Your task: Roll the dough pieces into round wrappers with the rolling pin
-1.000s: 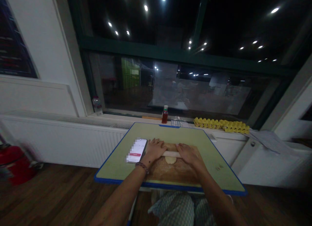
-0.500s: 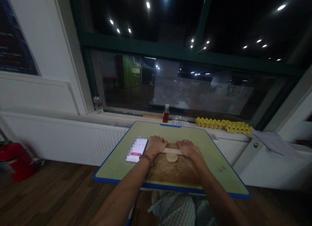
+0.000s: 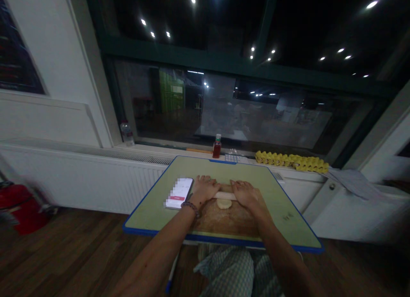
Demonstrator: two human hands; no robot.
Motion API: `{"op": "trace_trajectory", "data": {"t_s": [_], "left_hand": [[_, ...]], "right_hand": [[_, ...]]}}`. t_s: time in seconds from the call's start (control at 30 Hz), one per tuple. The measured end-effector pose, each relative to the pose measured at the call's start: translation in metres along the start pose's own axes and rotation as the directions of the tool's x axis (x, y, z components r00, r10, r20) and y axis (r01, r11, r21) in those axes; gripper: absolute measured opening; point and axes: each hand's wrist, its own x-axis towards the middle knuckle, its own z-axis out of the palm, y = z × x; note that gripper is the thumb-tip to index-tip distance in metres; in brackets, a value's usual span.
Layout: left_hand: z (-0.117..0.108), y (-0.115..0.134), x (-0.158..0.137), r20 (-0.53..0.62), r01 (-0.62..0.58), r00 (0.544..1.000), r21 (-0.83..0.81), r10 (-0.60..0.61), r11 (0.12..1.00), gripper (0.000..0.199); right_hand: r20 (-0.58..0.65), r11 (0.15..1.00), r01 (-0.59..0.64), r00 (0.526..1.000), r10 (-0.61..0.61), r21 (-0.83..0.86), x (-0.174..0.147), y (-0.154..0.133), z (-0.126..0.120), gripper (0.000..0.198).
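Note:
A pale wooden rolling pin (image 3: 225, 196) lies crosswise over a brown wooden board (image 3: 226, 222). My left hand (image 3: 205, 189) is closed over its left end, and my right hand (image 3: 245, 193) grips the right end. Just on the near side of the pin is a small, flat, pale round of dough (image 3: 224, 204); its far edge meets the pin or is hidden under it. To the left of my left hand, a phone (image 3: 179, 193) with a lit screen rests on the green table (image 3: 150, 214).
A bottle of red-brown liquid (image 3: 217, 147), a clear plastic bottle (image 3: 127, 134) and yellow egg trays (image 3: 291, 161) stand along the windowsill. Papers (image 3: 349, 180) lie at the right. A radiator (image 3: 96, 184) runs behind the table, with a red fire extinguisher (image 3: 24, 209) at the left.
The whole view has shifted slightly, so the scene sits a little higher. Both hands stay on the rolling pin, with the dough just in front of it.

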Motion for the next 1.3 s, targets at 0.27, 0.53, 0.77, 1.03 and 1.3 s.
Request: {"op": "trace_trajectory", "data": {"t_s": [0.27,0.53,0.77,1.03,1.3], "left_hand": [[0.012,-0.001,-0.006,-0.071,-0.033,0.997,0.031,0.035,0.999,0.034],[0.024,0.005,-0.014,-0.115,0.074,0.991,-0.014,-0.075,0.997,0.052],[0.026,0.009,-0.027,-0.185,0.043,0.982,0.004,-0.042,0.999,0.047],[0.026,0.014,-0.034,-0.230,0.018,0.973,-0.038,-0.026,0.999,0.046],[0.023,0.019,-0.043,-0.258,0.011,0.965,-0.089,-0.034,0.996,0.039]], "right_hand": [[-0.072,0.999,0.046,0.996,-0.047,-0.011,-0.005,0.003,0.021,0.049],[-0.085,0.995,0.081,0.993,-0.087,-0.066,-0.020,-0.001,0.016,0.046],[-0.148,0.998,0.037,0.989,-0.028,0.056,-0.024,-0.004,0.030,0.044],[-0.216,0.993,-0.010,0.976,0.036,0.119,-0.040,-0.011,0.030,0.042],[-0.304,0.993,0.026,0.953,0.011,0.115,-0.051,-0.013,0.036,0.041]]}}
